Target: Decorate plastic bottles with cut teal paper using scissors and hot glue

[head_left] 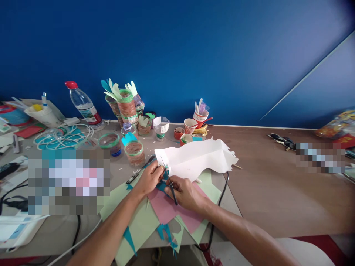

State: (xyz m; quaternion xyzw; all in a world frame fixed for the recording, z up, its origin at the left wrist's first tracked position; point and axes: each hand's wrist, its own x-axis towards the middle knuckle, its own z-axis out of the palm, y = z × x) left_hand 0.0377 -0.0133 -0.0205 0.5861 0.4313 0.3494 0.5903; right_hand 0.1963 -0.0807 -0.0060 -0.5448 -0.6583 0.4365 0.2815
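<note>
In the head view, my right hand (184, 190) is closed around a pair of scissors (172, 188), whose blades point up and away to the left. Beside it my left hand (151, 177) pinches a small piece of paper (166, 167) at the blades; its exact shape is hard to make out. Just beyond both hands lies a large white sheet with a wavy, jagged cut edge (202, 157). Pink paper (161, 205) and pale green paper (138, 225) are spread below the hands. Blue paper scraps (166, 234) lie near the table's front edge.
Decorated cups with paper leaves (126, 105) stand along the blue wall, near a red-capped bottle (84, 105). Paper cups (190, 125) are behind the white sheet. A coiled white cable (66, 135) lies left; a black cable (223, 192) runs right of the papers.
</note>
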